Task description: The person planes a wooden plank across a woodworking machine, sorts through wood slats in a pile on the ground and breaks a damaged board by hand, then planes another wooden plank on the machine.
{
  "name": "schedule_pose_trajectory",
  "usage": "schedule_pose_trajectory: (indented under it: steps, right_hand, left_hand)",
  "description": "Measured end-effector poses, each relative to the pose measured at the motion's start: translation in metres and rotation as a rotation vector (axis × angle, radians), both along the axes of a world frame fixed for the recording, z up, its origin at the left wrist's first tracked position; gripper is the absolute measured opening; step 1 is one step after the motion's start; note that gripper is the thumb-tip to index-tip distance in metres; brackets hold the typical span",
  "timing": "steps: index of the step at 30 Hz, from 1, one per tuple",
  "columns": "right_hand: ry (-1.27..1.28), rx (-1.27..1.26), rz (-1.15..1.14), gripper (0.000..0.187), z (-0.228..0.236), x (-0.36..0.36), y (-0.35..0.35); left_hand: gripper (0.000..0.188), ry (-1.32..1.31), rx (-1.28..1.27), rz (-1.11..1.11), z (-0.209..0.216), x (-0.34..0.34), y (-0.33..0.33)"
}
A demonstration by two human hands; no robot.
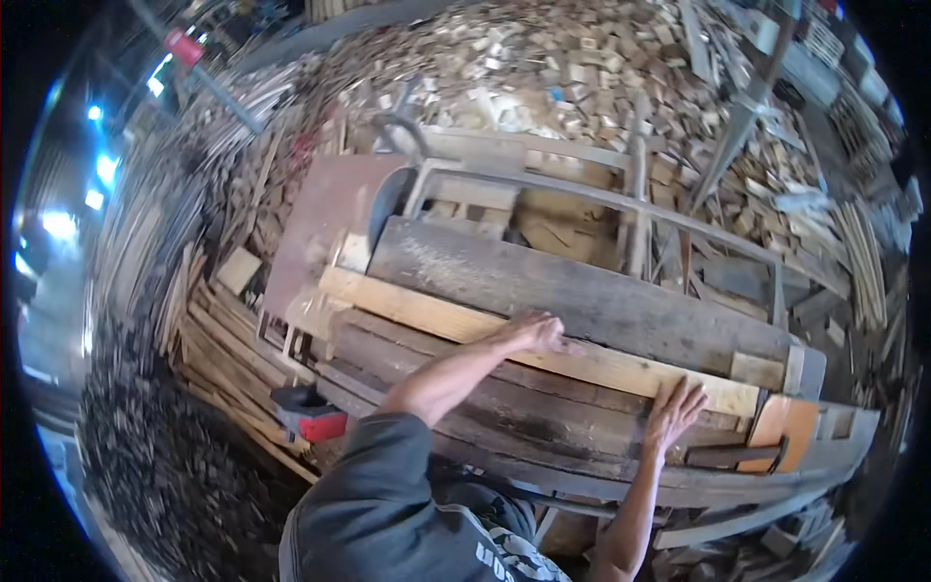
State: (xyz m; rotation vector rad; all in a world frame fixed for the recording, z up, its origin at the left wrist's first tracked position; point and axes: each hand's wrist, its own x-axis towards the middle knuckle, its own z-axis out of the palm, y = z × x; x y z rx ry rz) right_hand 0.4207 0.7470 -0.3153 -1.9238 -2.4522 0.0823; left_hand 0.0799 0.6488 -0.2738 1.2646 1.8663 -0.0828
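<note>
A long pale wooden board (621, 370) lies across the dark wooden bench (572, 291), running from upper left to lower right. My left hand (536, 332) is curled over the board near its middle, its fingers closed at the far edge. Farther right, my right hand (676, 412) rests on the near side of the board with fingers stretched out and slightly apart. Just past the board's right end sits an orange-brown panel (781, 434), with a dark bar-like handle (732, 454) beside it.
A reddish-brown sheet (335, 218) covers the bench's left end. Behind the bench runs a metal frame (582, 194); beyond it spreads a heap of wood offcuts (572, 68). Long wood strips (228, 339) lie at left, near a red and black object (315, 417).
</note>
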Motion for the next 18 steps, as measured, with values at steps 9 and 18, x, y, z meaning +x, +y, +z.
schedule_pose_trajectory:
  steps: [9,18]
  right_hand:
    - [0.127,0.059,0.162,0.061,-0.004,-0.005,-0.004]
    - [0.054,-0.019,0.070,0.064,-0.014,0.016,0.005]
  left_hand:
    - [0.071,0.048,0.399,-0.065,-0.086,-0.004,-0.042]
    - [0.061,0.228,0.970,0.207,-0.027,-0.012,-0.119]
